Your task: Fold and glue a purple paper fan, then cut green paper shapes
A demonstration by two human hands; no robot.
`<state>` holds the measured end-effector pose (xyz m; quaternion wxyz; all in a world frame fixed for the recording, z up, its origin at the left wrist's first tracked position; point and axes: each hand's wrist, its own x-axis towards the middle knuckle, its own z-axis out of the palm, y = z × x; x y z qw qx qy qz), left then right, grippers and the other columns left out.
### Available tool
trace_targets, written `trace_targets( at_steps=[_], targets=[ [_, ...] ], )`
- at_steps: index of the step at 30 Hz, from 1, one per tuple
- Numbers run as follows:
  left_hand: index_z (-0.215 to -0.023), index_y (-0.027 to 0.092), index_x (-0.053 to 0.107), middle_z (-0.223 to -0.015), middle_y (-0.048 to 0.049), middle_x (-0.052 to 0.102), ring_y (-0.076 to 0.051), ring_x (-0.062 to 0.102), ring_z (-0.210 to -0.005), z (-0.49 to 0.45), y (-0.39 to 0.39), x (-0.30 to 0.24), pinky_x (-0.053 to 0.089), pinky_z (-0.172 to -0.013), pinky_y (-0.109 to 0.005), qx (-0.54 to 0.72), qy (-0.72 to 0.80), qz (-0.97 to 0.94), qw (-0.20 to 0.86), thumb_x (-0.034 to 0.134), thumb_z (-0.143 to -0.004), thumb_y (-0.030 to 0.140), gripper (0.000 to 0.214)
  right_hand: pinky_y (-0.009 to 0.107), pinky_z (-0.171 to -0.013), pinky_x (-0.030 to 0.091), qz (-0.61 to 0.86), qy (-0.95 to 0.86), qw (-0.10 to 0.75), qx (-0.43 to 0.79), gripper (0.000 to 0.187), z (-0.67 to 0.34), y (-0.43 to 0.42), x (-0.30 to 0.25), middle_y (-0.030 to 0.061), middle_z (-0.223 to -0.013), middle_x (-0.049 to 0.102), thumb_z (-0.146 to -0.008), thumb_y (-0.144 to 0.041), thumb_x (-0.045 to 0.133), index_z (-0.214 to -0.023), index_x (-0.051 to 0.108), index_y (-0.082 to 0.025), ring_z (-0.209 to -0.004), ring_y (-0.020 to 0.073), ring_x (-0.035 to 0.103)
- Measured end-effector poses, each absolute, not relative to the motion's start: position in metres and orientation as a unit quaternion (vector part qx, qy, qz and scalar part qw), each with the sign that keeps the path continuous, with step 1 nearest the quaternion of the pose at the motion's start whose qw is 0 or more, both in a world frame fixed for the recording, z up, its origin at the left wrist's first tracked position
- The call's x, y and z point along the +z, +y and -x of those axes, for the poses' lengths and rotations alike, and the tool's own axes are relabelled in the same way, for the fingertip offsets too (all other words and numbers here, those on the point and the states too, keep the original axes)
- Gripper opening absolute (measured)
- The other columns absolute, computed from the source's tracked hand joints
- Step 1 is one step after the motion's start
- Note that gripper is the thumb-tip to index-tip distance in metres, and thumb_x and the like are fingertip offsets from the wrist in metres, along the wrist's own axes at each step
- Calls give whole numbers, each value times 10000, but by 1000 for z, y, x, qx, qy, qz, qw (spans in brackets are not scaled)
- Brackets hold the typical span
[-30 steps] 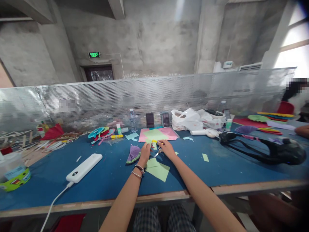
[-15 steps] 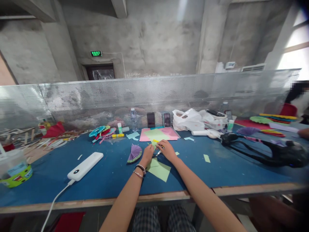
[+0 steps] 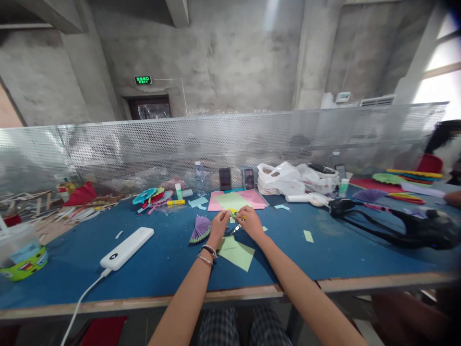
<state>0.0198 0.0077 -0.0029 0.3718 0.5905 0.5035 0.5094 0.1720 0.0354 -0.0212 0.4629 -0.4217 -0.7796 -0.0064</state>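
My left hand [image 3: 218, 226] is closed, its fingertips pinching a small piece of light green paper [image 3: 232, 216]. Close beside it, my right hand [image 3: 252, 225] has its fingers bent around yellow-handled scissors [image 3: 236, 229], whose metal blades point down toward the left. Its fingertips also reach the small green piece. Something yellow [image 3: 233, 210] shows just beyond the fingertips; its kind is unclear. Below the hands lies a larger light green sheet [image 3: 237, 254] flat on the blue table. A pleated purple paper fan [image 3: 200, 229] rests left of my left hand.
Stacked pink and green paper [image 3: 213, 202] lies beyond the hands, with two phones [image 3: 225, 179] upright behind it. Glue sticks [image 3: 176, 202] and a water bottle [image 3: 199, 179] stand or lie leftward. A white power bank [image 3: 127, 248] is nearer left; plastic bags [image 3: 283, 178] and black straps [image 3: 374, 230] are right.
Both hands have shifted slightly apart at the fingertips, and the small green paper between them has changed its angle. The scissor blades show more clearly. Everything else stays put.
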Motion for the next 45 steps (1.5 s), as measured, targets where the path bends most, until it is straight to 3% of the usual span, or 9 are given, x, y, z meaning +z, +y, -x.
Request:
trace_targets(
  at_steps=[13, 22, 45],
  targets=[
    [-1076, 128, 536, -1012, -70, 583, -157, 587, -844, -20, 12, -4, 509, -726, -344, 510, 495, -570, 412, 489, -875, 334, 292, 352, -783, 479, 409, -774, 483, 23, 234, -171, 37, -16, 52, -996, 585, -866, -337, 501, -976, 573, -143, -879, 146, 567],
    [-1080, 127, 535, -1032, -74, 577, -166, 584, -872, -15, 17, -4, 508, -737, -352, 524, 491, -537, 442, 495, -872, 328, 292, 304, -697, 495, 415, -759, 497, 63, 239, -169, 36, -13, 39, -927, 589, -874, -339, 491, -971, 564, -133, -783, 121, 574],
    [-1055, 122, 544, -983, -63, 588, -151, 589, -817, -15, 14, -3, 511, -703, -329, 512, 520, -540, 419, 491, -874, 338, 287, 346, -760, 478, 365, -822, 431, 73, 260, -163, 17, -12, 49, -981, 577, -863, -350, 502, -1010, 553, -141, -853, 145, 564]
  ],
)
